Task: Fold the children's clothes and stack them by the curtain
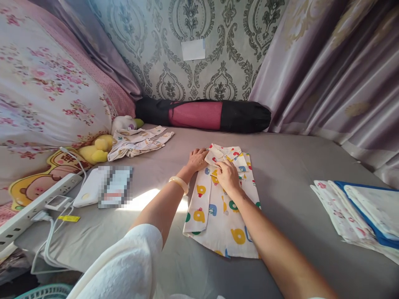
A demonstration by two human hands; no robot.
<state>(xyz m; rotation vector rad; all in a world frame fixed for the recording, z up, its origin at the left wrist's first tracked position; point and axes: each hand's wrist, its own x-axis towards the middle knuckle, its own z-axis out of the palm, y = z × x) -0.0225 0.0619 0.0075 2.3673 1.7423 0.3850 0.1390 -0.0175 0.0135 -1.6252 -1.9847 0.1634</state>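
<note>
On a grey-sheeted bed (289, 166), loosely bent left fingers (202, 152) and curled right fingers (222, 167), grip unclear, touch a printed collared shirt (224, 232) whose folds call for light, even smoothing.

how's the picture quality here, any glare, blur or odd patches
In the head view, harsh sunlight bleaches part of the smooth grey fabric sheet, left of the white, colourfully printed cloth shirt; in the head view, the shirt's print looks fairly sharp; in the head view, square pixelation masks a flat, rectangular phone-like object.
</note>
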